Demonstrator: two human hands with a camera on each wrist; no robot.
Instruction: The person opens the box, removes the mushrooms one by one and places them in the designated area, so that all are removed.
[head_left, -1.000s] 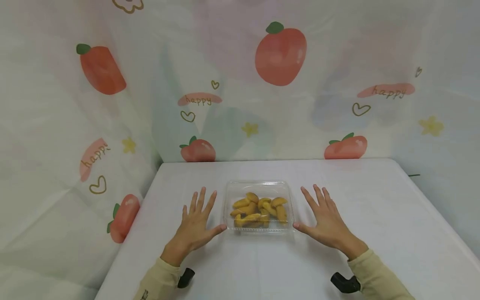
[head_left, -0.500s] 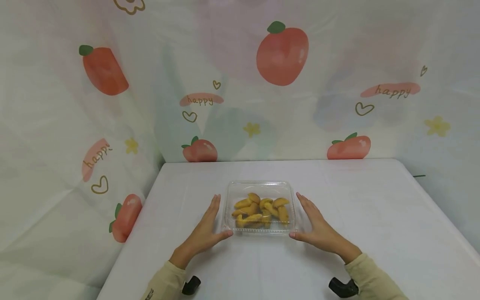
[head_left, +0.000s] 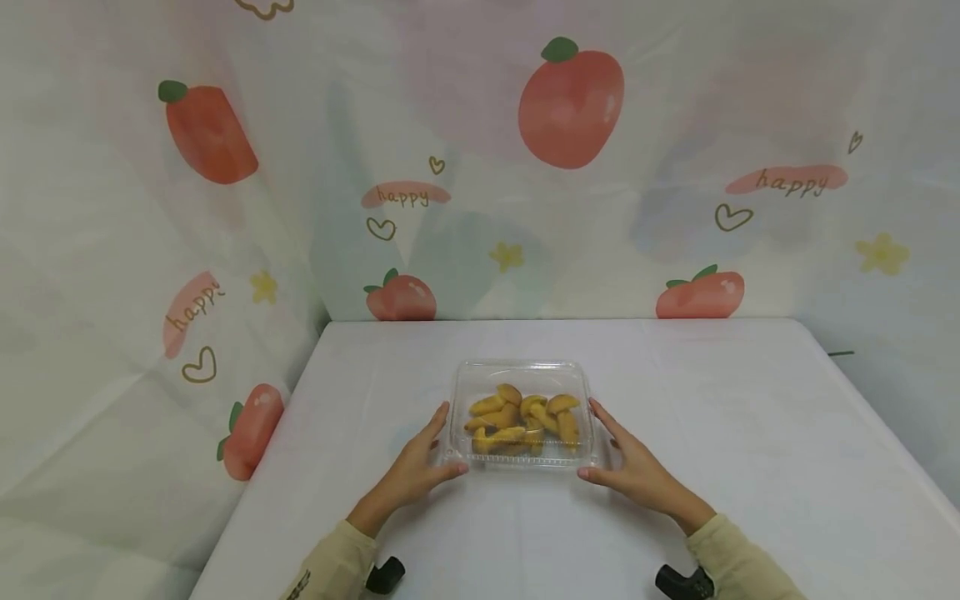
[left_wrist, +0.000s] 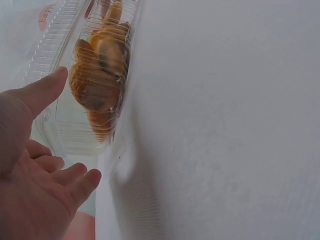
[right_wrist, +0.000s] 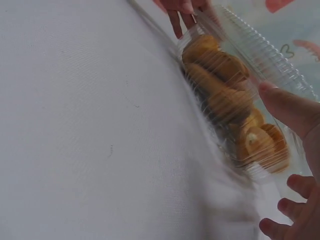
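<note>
A clear plastic clamshell box (head_left: 517,375) stands on the white table in the head view, its lid down. Inside lie several yellow-brown mushrooms (head_left: 495,417). My left hand (head_left: 412,471) is at the box's left side, thumb by the front left corner and fingers along the side. The right hand (head_left: 633,467) mirrors it on the right. In the left wrist view, the left thumb overlaps the box's front wall and the lightly bent fingers (left_wrist: 82,182) stay just off its corner. The right wrist view has the right fingers (right_wrist: 292,207) spread beside the box, a small gap between.
The white-covered table (head_left: 517,533) extends around the box. Behind it hangs a pale cloth backdrop (head_left: 465,108) printed with fruit and "happy", which also runs along the left side. Black curved pieces (head_left: 386,575) show under both sleeves.
Both hands have come inward from spread-fingered poses beside the box to its sides, fingers drawn together and thumbs at the front corners. The box has stayed in place.
</note>
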